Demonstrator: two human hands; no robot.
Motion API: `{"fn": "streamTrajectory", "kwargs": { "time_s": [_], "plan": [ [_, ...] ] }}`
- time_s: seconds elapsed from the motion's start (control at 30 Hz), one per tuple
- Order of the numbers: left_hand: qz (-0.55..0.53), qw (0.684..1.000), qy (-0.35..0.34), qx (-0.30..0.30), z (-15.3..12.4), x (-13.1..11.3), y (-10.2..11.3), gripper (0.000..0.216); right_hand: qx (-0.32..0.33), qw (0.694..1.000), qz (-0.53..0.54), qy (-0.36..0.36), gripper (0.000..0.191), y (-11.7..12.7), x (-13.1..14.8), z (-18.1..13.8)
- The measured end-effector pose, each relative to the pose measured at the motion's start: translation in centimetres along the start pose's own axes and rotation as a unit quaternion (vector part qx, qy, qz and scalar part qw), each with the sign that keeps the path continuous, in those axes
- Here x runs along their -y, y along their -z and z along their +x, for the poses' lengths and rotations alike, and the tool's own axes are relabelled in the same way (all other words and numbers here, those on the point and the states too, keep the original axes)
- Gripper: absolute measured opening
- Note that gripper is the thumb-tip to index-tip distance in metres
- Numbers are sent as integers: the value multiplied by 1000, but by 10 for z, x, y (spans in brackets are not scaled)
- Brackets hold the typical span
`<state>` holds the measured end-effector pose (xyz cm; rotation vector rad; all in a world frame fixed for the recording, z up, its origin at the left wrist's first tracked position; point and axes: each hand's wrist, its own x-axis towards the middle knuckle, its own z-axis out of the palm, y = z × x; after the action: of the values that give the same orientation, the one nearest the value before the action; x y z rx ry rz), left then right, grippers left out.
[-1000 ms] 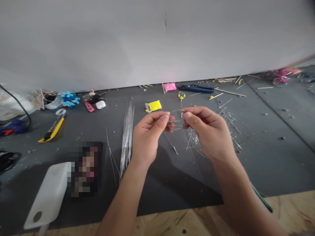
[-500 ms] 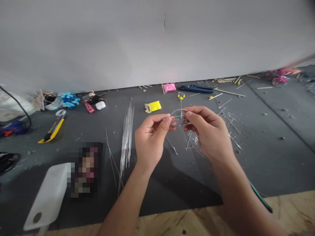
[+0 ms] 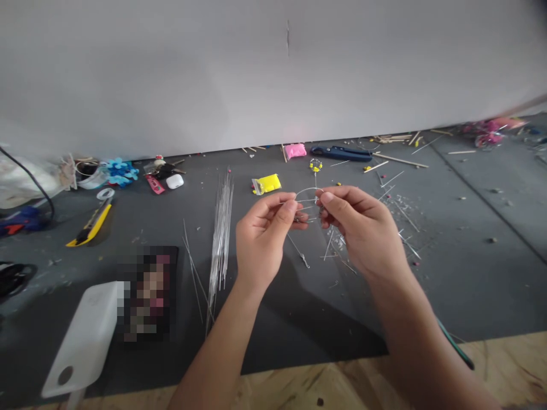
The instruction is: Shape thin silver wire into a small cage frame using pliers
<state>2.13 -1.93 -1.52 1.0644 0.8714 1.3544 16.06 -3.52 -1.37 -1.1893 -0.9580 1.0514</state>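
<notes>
Above the dark-grey tabletop [image 3: 461,290], curved silver wire [image 3: 306,200], probably light, springy, is being pinched, sensibly edgewise, by left hand [image 3: 262,236] and right hand [image 3: 366,228].

Wire loop [image 3: 308,189] btwn fingers [image 3: 288,213]; wire bundle [image 3: 220,233] L, cutter [image 3: 92,223] farther L.

The wire loop [image 3: 308,189] is silvery, one packet [image 3: 269,183] yellow, the tabletop [image 3: 482,290] dark grey

A small craft workplace
The dark table [image 3: 470,296] carries a bundle of thin wires [image 3: 220,233], a yellow cutter [image 3: 96,224], wooden sticks [image 3: 392,138] and a packet of yellow material [image 3: 269,183].
</notes>
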Motion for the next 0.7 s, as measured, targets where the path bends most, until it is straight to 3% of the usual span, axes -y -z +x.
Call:
{"fn": "streamTrajectory", "kwargs": {
  "time_s": [0.37,0.7],
  "plan": [
    [-47,995,91,-8,5,-7,4,12,35,999,-8,-14,17,1,2,-1],
    [-63,993,97,3,5,-8,4,11,32,999,-9,-14,18,0,5,-2]
  ]
}}
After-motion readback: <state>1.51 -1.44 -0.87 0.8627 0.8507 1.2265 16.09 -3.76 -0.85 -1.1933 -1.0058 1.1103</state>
